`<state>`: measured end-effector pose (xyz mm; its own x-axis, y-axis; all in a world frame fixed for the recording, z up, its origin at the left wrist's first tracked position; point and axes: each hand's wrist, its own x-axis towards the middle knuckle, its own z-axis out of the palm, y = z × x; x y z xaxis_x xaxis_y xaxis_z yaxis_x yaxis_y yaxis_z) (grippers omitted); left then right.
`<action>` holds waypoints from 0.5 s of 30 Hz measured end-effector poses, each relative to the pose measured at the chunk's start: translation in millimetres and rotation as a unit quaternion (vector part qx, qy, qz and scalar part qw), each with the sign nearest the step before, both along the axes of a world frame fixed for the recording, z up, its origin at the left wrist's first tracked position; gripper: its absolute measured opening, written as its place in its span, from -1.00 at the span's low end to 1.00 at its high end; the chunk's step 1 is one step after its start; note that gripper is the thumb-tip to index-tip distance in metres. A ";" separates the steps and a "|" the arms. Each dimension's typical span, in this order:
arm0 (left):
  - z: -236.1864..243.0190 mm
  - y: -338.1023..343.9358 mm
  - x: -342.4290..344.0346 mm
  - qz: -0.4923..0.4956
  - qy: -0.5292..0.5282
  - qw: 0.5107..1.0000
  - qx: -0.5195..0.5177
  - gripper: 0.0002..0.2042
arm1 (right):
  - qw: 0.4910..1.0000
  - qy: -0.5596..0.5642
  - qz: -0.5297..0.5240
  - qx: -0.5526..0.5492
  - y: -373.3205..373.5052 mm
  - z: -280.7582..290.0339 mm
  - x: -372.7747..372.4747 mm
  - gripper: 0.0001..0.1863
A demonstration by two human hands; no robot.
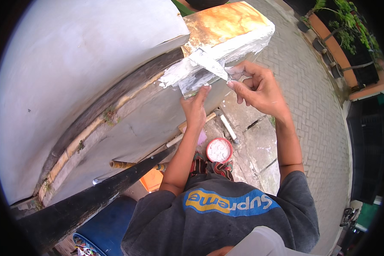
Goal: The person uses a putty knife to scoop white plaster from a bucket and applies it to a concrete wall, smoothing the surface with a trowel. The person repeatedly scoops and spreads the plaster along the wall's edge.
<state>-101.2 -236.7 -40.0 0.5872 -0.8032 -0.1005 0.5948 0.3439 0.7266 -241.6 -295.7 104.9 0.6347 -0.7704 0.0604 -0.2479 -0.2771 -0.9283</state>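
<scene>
My right hand pinches a putty knife, its wide blade smeared white and lying close over the wall ledge. In my left hand is a flat grey plate coated with white putty, gripped at its lower edge with the thumb on top. The putty knife overlaps the plate from above; I cannot tell whether the two touch. Fresh white putty covers the edge of the ledge, beside its yellow-brown stained top. White putty is on the fingertips of both hands.
A red-rimmed bucket of white paste stands on the cracked concrete below me. A white pipe lies by the wall foot. A dark beam slants across the lower left, above a blue barrel. Brick paving runs along the right, with potted plants beyond.
</scene>
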 end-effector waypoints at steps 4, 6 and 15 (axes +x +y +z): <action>5.2 -0.2 -2.7 0.010 0.011 1.000 0.004 -0.63 | 0.999 0.032 0.019 -0.026 6.3 -0.8 5.7 -0.75; 5.2 0.4 -3.0 0.010 0.013 1.000 -0.002 -0.64 | 0.994 0.059 0.019 -0.092 8.1 -3.4 9.7 -0.76; 0.1 -1.3 -2.2 0.017 0.018 1.000 -0.001 -0.66 | 0.979 0.038 -0.056 -0.192 3.0 -9.1 1.2 -0.76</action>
<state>-103.3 -238.0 -39.9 0.6096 -0.7835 -0.1201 0.6088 0.3658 0.7039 -240.4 -292.7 95.8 0.5617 -0.7652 0.3145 -0.3612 -0.5688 -0.7389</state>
